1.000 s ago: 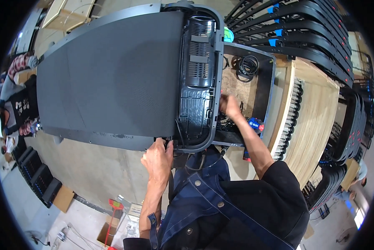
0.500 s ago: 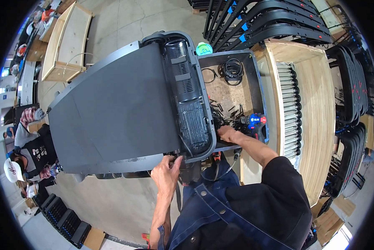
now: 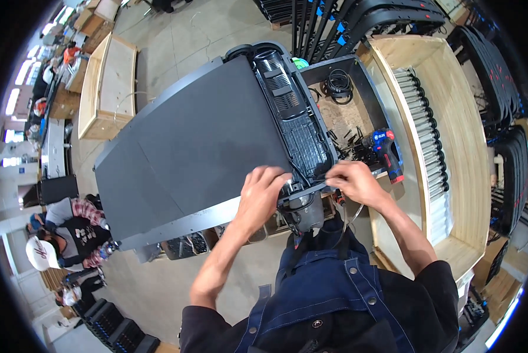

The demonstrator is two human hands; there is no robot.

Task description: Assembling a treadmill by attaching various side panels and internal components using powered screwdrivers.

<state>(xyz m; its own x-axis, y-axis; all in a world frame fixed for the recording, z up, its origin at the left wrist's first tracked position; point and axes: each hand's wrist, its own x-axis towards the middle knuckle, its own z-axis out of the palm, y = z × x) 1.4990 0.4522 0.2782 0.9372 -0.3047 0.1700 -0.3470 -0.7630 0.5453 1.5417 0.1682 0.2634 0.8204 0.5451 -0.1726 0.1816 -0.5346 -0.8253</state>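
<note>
A treadmill [image 3: 199,135] with a wide black belt lies in front of me, its motor bay [image 3: 293,117] uncovered on the right. My left hand [image 3: 261,197] is over the belt's near right corner by the roller end, fingers curled together; what they hold, if anything, is hidden. Just right of it, my right hand [image 3: 355,182] is closed in a pinch at the near corner of the motor bay. The small thing at its fingertips is too blurred to name. A bin [image 3: 367,85] beyond it holds loose black bolts [image 3: 349,141], coiled black cables [image 3: 338,87] and a blue-and-red cordless drill [image 3: 386,154].
Right of the bin, a wooden crate [image 3: 465,147] holds a row of metal rollers [image 3: 423,126]. Black frames [image 3: 387,20] are stacked behind. Another wooden crate [image 3: 108,88] stands far left. A person in a white cap [image 3: 43,253] is beside the treadmill's left end.
My right hand has left the bolts in the bin and come to the motor bay's corner. My left hand has risen from the side rail onto the belt's corner. The view has shifted.
</note>
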